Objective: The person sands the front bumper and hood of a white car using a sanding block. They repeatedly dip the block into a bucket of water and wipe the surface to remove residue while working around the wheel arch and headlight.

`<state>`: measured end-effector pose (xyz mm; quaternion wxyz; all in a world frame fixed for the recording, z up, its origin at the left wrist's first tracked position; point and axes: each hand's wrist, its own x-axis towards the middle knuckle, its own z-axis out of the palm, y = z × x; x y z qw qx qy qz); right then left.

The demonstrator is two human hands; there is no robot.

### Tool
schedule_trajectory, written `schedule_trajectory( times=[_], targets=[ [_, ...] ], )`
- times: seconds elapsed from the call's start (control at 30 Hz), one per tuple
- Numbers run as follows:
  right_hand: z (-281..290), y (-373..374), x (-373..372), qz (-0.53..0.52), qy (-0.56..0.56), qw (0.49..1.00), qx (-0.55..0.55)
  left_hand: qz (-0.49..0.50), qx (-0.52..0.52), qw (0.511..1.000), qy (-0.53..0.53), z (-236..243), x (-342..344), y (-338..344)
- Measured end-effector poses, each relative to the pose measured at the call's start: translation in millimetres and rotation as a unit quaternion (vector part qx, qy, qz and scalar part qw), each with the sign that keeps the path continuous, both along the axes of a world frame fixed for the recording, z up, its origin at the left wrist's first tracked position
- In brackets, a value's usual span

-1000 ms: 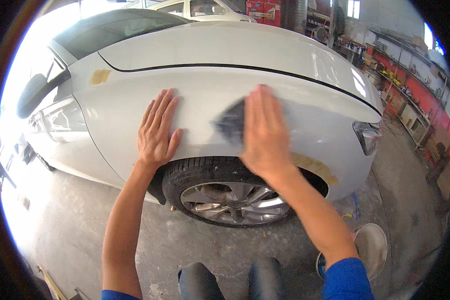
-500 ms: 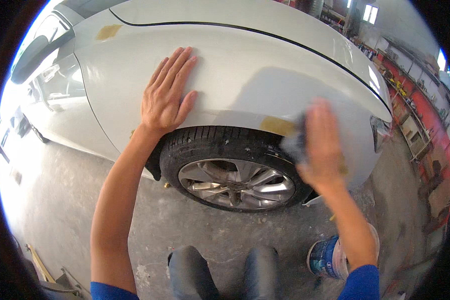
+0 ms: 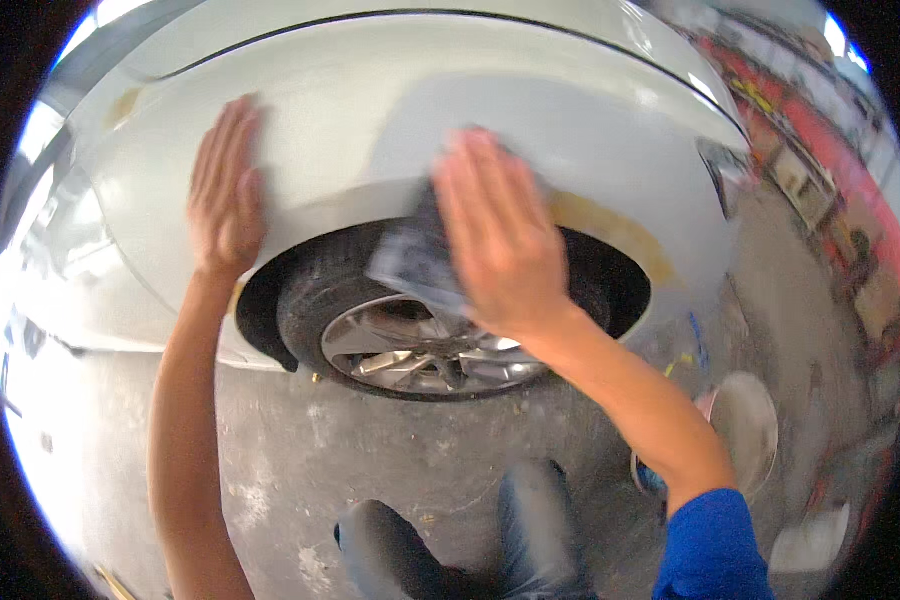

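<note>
A pale car fender (image 3: 320,140) fills the upper middle, with a yellowish patch (image 3: 613,228) along the wheel arch and a smaller one at upper left. My left hand (image 3: 225,195) lies on the fender left of the wheel, fingers straight and flat, holding nothing. My right hand (image 3: 500,230), blurred by motion, holds a dark grey, flexible sheet (image 3: 405,262) under its straightened fingers at the top of the arch. Part of the sheet hangs left over the tyre and alloy wheel (image 3: 430,365).
A bucket (image 3: 745,425) stands on the concrete floor (image 3: 300,450) at lower right, near blue and yellow items (image 3: 697,340). My knees show at the bottom. A red-walled bench area (image 3: 840,190) with clutter runs along the right.
My right hand with the sheet has swept from the right of the arch leftward and up. My left hand sits further left in the picture, and the view has shifted and blurred.
</note>
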<state>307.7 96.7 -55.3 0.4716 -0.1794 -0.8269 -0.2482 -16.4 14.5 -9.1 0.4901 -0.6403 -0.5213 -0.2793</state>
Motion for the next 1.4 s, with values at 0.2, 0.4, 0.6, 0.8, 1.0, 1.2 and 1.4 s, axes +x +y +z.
schedule_trajectory(
  times=[0.2,0.4,0.6,0.8,1.0,1.2,1.4],
  targets=[
    [12.9,2.1,-51.6,0.049,0.0,0.998,0.038,-0.005,-0.024,1.0,-0.011,-1.4,-1.3,7.0],
    [-72.1,79.0,146.6,-0.007,0.065,0.997,-0.034,0.041,-0.03,0.999,-0.02,5.0,-10.6,-12.0],
    [-58.9,48.3,84.1,0.004,0.221,0.973,-0.066,0.025,-0.028,0.998,-0.042,3.0,8.5,5.7],
    [-11.2,11.9,-11.5,0.088,0.135,0.986,-0.051,0.02,-0.102,0.995,0.003,14.7,51.8,23.8],
    [-120.0,88.4,165.1,-0.047,0.186,0.977,-0.09,-0.01,-0.177,0.982,0.062,50.9,166.7,75.1],
    [-101.8,64.5,121.2,-0.058,0.293,0.947,-0.117,0.004,-0.178,0.982,0.069,49.3,167.6,80.5],
    [-109.2,75.8,140.6,-0.031,0.185,0.974,-0.124,-0.006,-0.184,0.981,0.068,51.4,159.8,82.9]
  ],
)
